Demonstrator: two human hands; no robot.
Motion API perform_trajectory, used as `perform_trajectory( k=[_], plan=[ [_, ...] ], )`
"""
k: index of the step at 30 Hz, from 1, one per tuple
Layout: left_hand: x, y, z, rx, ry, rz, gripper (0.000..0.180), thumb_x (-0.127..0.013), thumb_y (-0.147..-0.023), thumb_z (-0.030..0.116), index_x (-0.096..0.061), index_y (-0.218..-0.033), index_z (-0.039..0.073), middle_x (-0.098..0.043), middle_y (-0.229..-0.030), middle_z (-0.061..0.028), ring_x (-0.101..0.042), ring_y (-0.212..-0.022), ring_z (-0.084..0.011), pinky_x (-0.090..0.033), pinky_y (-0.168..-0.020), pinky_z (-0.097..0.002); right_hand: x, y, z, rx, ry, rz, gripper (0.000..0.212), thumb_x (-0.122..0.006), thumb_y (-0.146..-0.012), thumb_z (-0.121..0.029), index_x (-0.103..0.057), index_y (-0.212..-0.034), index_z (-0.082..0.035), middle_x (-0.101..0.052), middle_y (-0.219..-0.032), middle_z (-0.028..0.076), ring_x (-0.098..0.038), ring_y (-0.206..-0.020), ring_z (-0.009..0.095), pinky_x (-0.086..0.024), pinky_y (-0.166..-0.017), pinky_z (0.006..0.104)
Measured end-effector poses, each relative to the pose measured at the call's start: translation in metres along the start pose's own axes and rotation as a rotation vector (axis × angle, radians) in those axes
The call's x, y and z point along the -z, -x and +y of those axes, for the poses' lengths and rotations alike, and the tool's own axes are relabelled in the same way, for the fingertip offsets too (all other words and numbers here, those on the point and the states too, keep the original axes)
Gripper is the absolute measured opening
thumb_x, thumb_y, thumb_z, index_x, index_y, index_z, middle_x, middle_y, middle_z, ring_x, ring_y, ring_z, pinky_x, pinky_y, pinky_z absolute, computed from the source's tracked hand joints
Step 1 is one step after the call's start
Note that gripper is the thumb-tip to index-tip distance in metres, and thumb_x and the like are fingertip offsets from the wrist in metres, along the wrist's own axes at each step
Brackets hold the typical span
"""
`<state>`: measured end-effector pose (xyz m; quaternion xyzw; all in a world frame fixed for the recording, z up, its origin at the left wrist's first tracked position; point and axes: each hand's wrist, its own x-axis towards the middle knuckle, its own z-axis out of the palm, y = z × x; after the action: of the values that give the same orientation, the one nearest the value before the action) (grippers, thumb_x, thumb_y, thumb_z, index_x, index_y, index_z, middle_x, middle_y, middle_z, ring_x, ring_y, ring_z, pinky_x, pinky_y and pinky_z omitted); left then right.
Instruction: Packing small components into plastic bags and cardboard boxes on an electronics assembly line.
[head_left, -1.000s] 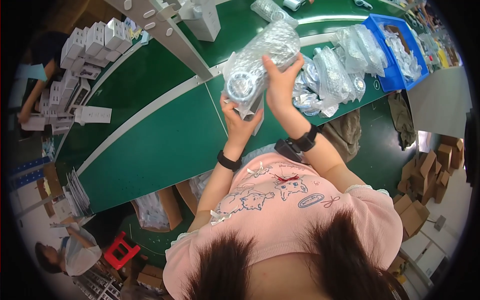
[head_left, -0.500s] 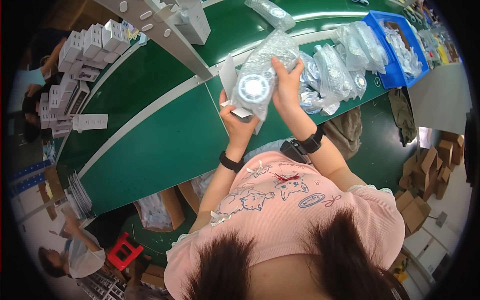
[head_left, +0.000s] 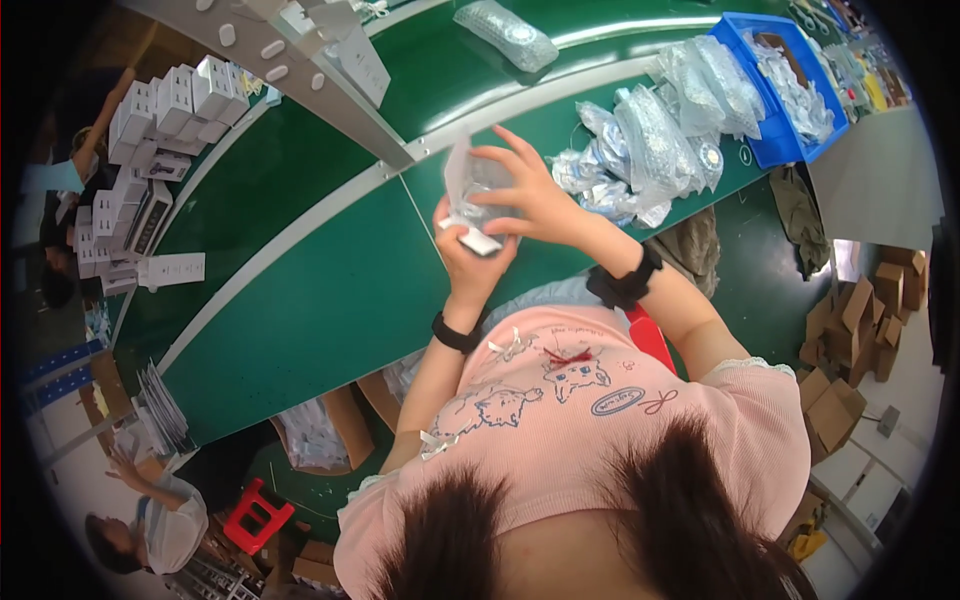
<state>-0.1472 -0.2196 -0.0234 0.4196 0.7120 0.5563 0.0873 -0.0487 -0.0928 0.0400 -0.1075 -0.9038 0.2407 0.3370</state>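
A small white carton [head_left: 458,178] stands upright with its top flaps raised, above the green bench. My left hand [head_left: 474,262] is closed around its near side, the thumb by a folded white flap [head_left: 472,236]. Clear bubble wrap [head_left: 487,180] shows in the carton's mouth; the item inside it is mostly hidden. Over that opening is my right hand [head_left: 535,192], its fingers spread and their tips at the bubble wrap and carton rim. To its right lie several bubble-wrapped items [head_left: 655,135] in a heap.
A blue bin [head_left: 778,150] with plastic-wrapped pieces stands at the far right. One bubble-wrapped item [head_left: 507,35] lies beyond a metal post [head_left: 330,105]. Stacked white boxes [head_left: 175,105] fill the left. Another person [head_left: 160,515] is at lower left, near a red stool [head_left: 257,515].
The bubble-wrapped item has gone down into the carton. My right hand has let go of it and spread its fingers over the opening. My left hand still holds the carton.
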Motion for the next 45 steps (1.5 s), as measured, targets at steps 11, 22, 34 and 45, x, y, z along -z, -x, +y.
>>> perform_trajectory(
  k=[11, 22, 34, 45],
  plan=[
    [0.026, -0.022, -0.028, -0.054, 0.122, -0.165, 0.071, -0.078, -0.057, 0.013, -0.027, -0.106, 0.007, -0.027, -0.128, -0.0282, -0.034, -0.118, -0.0371, -0.031, -0.095, -0.0428, 0.043, 0.029, 0.207, -0.617, 0.651, -0.332, 0.037, -0.065, -0.066, -0.009, -0.06, -0.103, -0.012, -0.048, -0.117, 0.01, -0.039, -0.113, 0.032, -0.038, -0.089, 0.0429],
    [0.049, -0.055, 0.063, -0.154, -0.171, -0.276, 0.053, -0.072, -0.06, 0.006, -0.044, -0.105, 0.001, -0.028, -0.13, -0.02, -0.039, -0.114, -0.0368, -0.039, -0.09, -0.0399, 0.088, -0.003, 0.143, -0.519, -0.243, -0.194, 0.021, -0.056, -0.065, 0.008, -0.051, -0.083, -0.002, -0.059, -0.096, 0.011, -0.056, -0.093, 0.022, -0.043, -0.08, 0.0306],
    [0.043, -0.059, 0.048, -0.045, -0.328, -0.189, 0.024, -0.067, -0.063, 0.002, -0.054, -0.083, -0.005, -0.047, -0.109, -0.0205, -0.057, -0.085, -0.0336, -0.047, -0.073, -0.0369, 0.034, -0.05, 0.008, 0.198, -0.325, -0.256, 0.031, -0.053, -0.057, 0.013, -0.056, -0.085, -0.001, -0.058, -0.088, 0.011, -0.059, -0.081, 0.026, -0.048, -0.07, 0.029],
    [0.054, -0.07, 0.031, 0.114, -0.155, -0.127, 0.014, -0.067, -0.06, 0.001, -0.057, -0.068, -0.005, -0.059, -0.078, -0.0139, -0.059, -0.071, -0.0284, -0.046, -0.063, -0.0314, 0.011, -0.045, -0.006, 0.472, 0.1, -0.629, 0.03, -0.065, -0.059, -0.012, -0.058, -0.087, -0.003, -0.053, -0.091, 0.007, -0.053, -0.082, 0.024, -0.044, -0.076, 0.0346]
  ],
)
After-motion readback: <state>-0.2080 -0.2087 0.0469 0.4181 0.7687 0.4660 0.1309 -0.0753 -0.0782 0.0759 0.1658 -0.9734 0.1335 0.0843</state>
